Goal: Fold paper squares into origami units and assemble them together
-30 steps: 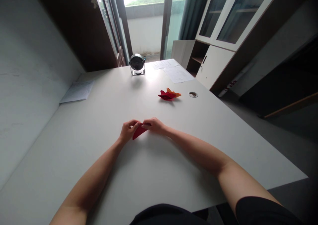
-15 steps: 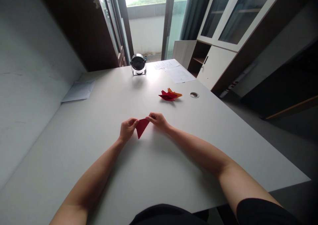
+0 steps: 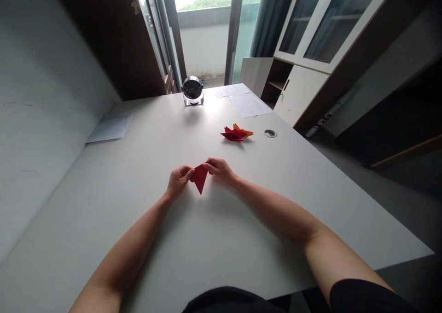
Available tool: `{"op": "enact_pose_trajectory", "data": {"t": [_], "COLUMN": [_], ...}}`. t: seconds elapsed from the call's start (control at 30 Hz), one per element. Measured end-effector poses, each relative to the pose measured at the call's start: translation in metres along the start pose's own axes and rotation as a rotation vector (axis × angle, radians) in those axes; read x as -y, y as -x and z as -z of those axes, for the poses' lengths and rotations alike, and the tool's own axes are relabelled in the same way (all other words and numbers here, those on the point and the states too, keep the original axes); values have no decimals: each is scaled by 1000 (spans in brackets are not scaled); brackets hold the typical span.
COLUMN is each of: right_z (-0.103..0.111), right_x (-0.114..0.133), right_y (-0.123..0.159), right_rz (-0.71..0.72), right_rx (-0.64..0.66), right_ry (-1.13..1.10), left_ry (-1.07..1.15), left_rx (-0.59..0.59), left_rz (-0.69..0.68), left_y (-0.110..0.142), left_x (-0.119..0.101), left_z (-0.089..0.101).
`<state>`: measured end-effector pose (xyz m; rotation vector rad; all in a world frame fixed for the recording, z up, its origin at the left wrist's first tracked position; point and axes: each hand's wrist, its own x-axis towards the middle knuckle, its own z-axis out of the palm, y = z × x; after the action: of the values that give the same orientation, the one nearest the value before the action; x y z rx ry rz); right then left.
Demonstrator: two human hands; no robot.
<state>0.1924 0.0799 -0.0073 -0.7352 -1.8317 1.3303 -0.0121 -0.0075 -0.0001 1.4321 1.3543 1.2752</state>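
A folded piece of red paper (image 3: 200, 177), triangular with one point toward me, hangs between my two hands above the white table (image 3: 221, 239). My left hand (image 3: 179, 179) pinches its upper left corner between thumb and fingers. At the upper right corner, my right hand (image 3: 218, 168) is closed on the paper in the same way. Beyond my hands and a little to the right lie folded red and orange paper pieces (image 3: 235, 133), bunched together with pointed tips.
A small round device on a metal stand (image 3: 192, 92) stands at the far edge. Printed sheets (image 3: 250, 105) lie at the back right, more papers (image 3: 110, 127) by the left wall. A round cable hole (image 3: 270, 133) is near the right edge. A cabinet (image 3: 300, 92) stands beyond.
My hands have moved apart, the right one shifting slightly right and away from me. The red paper between them has turned, its lower point swinging right, and more of it shows.
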Motion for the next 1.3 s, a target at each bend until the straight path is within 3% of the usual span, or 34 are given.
{"op": "enact_pose_trajectory", "data": {"t": [0.33, 0.7, 1.03, 1.3], "right_z": [2, -3, -3, 2], "right_x": [8, 2, 10, 10], "right_y": [3, 2, 4, 1], "right_rz": [0, -18, -94, -23], "right_rx": [-41, 142, 70, -57], "right_ry": [82, 40, 93, 70], "left_ry": [21, 120, 102, 92], "left_rx": [5, -41, 18, 59], "left_rz": [13, 47, 30, 43], "left_y": [0, -4, -3, -2], "left_x": [-5, 0, 1, 1], "left_z": [-1, 1, 0, -1]}}
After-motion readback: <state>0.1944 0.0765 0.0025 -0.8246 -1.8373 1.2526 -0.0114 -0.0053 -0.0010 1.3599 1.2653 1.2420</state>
